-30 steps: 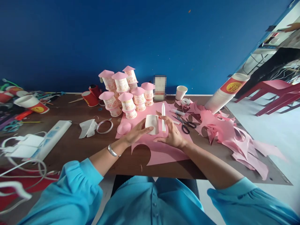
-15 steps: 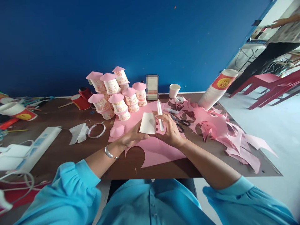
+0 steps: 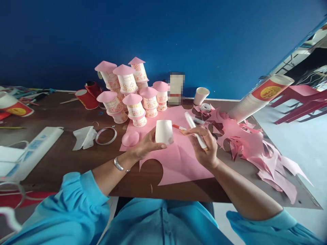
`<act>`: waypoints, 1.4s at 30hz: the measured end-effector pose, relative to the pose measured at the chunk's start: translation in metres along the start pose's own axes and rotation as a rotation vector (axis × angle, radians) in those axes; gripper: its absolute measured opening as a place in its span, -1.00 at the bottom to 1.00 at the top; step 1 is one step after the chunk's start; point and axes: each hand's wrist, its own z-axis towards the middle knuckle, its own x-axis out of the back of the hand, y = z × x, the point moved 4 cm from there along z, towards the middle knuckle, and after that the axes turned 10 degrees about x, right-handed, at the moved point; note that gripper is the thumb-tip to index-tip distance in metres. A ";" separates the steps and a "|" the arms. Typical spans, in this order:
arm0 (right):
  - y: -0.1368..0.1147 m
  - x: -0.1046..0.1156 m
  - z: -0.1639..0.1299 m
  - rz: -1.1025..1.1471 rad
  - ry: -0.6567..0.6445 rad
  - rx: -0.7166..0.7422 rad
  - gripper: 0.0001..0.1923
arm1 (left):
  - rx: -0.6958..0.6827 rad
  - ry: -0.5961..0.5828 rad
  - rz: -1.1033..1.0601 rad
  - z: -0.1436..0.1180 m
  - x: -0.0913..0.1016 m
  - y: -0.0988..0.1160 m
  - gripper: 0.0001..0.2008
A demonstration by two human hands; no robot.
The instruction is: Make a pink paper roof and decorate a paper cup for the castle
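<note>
A plain white paper cup [image 3: 164, 132] is in my left hand [image 3: 146, 146], its fingers and thumb around the lower part. My right hand [image 3: 206, 146], to the right of the cup and apart from it, grips a slim white marker [image 3: 190, 119], slightly blurred. An orange-red pen-like thing [image 3: 178, 128] shows by the right fingertips; I cannot tell whether they touch it. Beneath both hands spreads a pink paper sheet [image 3: 176, 166] with round cut-outs. A small pink paper cone [image 3: 130, 139] lies left of the cup.
Behind stand several cup towers [image 3: 127, 82] with pink cone roofs. Pink scraps [image 3: 250, 146] and a leaning cup stack [image 3: 251, 102] lie right. Another cup [image 3: 201, 96] and a tape roll [image 3: 205, 107] are at the back; a white ring [image 3: 105, 135] and power strip [image 3: 38, 149] are left.
My right hand has moved right, away from the cup, with the marker still in it. My left hand keeps hold of the cup. The view has shifted a little.
</note>
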 end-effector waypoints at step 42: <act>-0.044 -0.013 0.010 -0.133 -0.177 0.225 -0.83 | 0.089 -0.112 -0.043 -0.002 -0.009 -0.003 -0.11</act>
